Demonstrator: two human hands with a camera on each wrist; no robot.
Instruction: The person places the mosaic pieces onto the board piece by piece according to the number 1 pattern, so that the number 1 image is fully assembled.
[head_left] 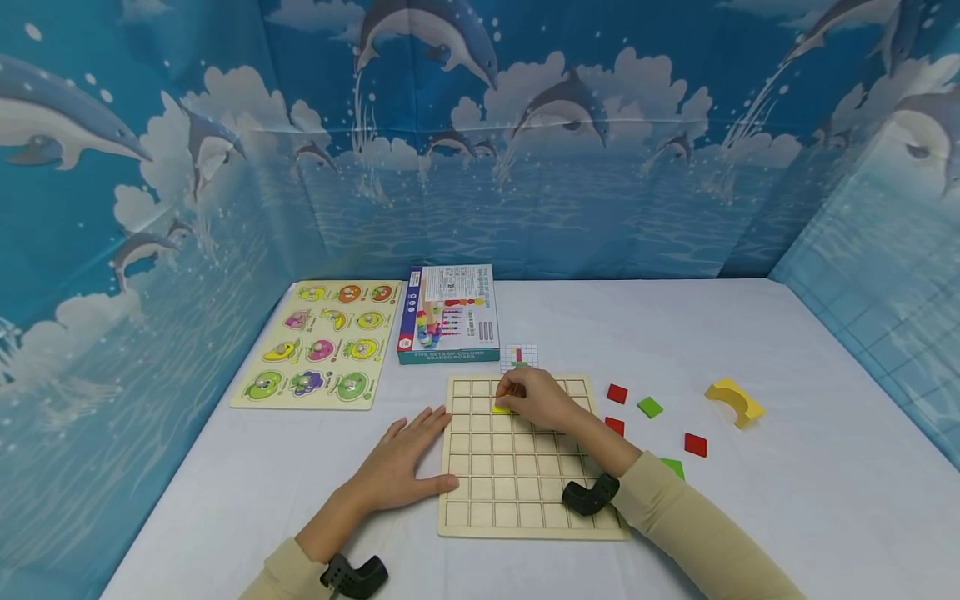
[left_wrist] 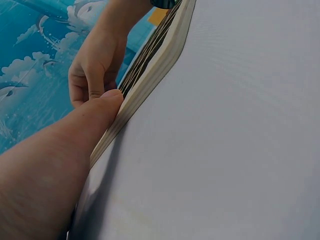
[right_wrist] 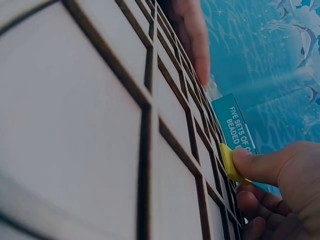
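Note:
A pale wooden grid board lies on the white table. My right hand pinches a yellow square tile between thumb and fingers at the board's upper rows. In the right wrist view the tile's edge meets the grid; whether it sits flat in a cell I cannot tell. My left hand rests at the board's left side with fingers spread, its thumb touching the rim. Right of the board lie red tiles and green tiles, one green piece partly hidden by the right sleeve.
Just behind the board lies a small grid card, partly covered by the right hand. A beaded-set box and a fruit puzzle board are at the back left. A yellow arch block sits at the right.

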